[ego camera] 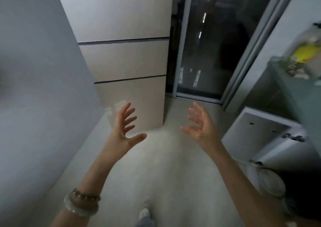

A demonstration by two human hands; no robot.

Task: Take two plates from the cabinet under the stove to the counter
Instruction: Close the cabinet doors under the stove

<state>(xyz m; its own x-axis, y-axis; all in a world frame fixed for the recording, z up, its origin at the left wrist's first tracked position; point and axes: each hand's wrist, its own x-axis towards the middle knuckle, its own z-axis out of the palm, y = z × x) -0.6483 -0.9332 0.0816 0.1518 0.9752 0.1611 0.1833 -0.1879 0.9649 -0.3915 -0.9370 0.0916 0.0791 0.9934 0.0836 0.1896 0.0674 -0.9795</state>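
Observation:
My left hand [126, 127] is raised in front of me with fingers spread and nothing in it. My right hand [199, 124] is held up at the same height, palm facing the left hand, fingers apart and empty. Both hover over the pale floor. At the right an open white cabinet door [265, 136] swings out into the floor space, its inner face with hinges showing. No plates and no stove are in view. The counter [295, 80] at the right edge is blurred.
A tall beige refrigerator [125, 56] with drawer fronts stands ahead on the left, beside a grey wall [34, 87]. A dark glass sliding door [208, 44] is straight ahead. A blurred bag with yellow contents [304, 52] sits on the counter. My foot [144, 212] is on the floor.

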